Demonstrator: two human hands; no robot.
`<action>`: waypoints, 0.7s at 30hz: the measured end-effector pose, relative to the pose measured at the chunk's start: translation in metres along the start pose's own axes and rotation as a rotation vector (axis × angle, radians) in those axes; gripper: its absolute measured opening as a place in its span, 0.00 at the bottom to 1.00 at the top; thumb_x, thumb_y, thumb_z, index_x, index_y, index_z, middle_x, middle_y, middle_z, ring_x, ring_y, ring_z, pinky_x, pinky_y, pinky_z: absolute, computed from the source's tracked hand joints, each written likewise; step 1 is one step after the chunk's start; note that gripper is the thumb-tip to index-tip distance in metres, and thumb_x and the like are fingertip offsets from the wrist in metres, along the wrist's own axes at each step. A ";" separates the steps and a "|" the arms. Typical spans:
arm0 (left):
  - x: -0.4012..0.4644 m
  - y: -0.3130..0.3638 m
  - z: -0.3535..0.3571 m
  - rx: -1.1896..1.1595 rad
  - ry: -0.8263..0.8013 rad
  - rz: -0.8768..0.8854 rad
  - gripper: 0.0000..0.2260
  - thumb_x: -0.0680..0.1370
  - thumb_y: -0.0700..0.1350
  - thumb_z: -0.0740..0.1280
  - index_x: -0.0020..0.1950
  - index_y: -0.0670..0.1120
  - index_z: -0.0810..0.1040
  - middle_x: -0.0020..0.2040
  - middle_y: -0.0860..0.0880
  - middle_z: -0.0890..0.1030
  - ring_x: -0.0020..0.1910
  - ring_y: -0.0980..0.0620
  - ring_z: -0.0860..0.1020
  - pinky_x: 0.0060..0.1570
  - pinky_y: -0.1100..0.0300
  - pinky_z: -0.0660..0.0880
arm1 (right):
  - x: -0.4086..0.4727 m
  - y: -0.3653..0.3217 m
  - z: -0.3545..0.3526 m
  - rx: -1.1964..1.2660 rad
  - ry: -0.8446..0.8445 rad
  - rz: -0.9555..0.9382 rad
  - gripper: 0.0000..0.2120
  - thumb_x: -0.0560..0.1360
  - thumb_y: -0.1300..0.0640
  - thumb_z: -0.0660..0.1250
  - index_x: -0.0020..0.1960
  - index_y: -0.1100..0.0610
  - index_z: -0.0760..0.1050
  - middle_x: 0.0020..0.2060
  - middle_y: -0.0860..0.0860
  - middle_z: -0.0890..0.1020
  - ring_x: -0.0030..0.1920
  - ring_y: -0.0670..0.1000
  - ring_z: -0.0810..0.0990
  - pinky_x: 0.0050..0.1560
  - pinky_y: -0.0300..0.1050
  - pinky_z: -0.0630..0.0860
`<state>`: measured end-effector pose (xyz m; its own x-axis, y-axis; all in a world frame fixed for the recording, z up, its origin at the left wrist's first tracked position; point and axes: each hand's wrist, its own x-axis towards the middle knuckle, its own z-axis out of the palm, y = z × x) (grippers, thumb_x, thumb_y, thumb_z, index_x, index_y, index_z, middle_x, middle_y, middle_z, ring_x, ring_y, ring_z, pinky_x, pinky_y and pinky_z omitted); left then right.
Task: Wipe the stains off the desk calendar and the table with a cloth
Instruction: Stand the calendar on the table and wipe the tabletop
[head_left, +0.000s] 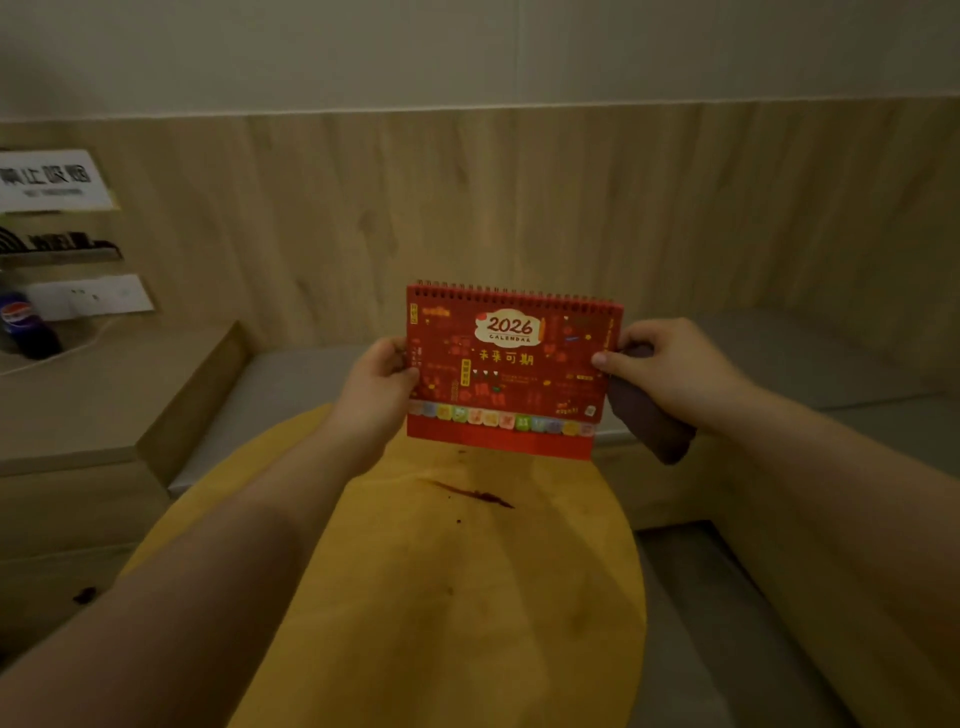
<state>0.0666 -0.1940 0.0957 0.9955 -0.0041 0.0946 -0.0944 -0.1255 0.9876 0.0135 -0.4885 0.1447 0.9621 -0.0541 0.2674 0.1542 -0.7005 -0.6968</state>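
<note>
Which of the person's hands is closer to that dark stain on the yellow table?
Left, it seems, narrowly. The left hand grips the calendar up and left of the stain; the right hand, holding calendar and cloth, is farther up-right.

I read "2026" and "CALENDAR" on the red desk calendar (506, 369); a Pepsi logo marks the bottle (21, 325); the wall sign (52, 179) stays too blurred for me.
</note>
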 end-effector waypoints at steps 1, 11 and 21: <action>0.009 -0.005 0.004 0.021 -0.007 -0.006 0.15 0.84 0.35 0.56 0.58 0.51 0.78 0.57 0.47 0.84 0.56 0.47 0.84 0.57 0.45 0.81 | 0.004 0.008 0.004 0.001 0.005 0.018 0.09 0.77 0.51 0.72 0.46 0.56 0.83 0.43 0.48 0.85 0.46 0.46 0.81 0.45 0.46 0.76; 0.084 -0.074 0.037 0.083 -0.035 -0.079 0.15 0.85 0.37 0.56 0.60 0.56 0.75 0.62 0.49 0.80 0.62 0.47 0.79 0.62 0.42 0.78 | 0.064 0.075 0.058 -0.056 -0.022 0.097 0.12 0.79 0.53 0.69 0.36 0.49 0.76 0.34 0.40 0.80 0.36 0.37 0.77 0.31 0.32 0.66; 0.103 -0.108 0.024 0.042 -0.046 -0.084 0.14 0.85 0.39 0.58 0.61 0.56 0.76 0.60 0.53 0.82 0.56 0.56 0.82 0.48 0.59 0.81 | 0.085 0.087 0.075 -0.055 -0.082 0.084 0.09 0.79 0.53 0.69 0.40 0.52 0.81 0.39 0.44 0.84 0.40 0.38 0.81 0.38 0.34 0.74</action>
<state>0.1796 -0.2043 -0.0038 0.9993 -0.0371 0.0052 -0.0114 -0.1686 0.9856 0.1255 -0.5003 0.0569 0.9866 -0.0574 0.1525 0.0618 -0.7338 -0.6765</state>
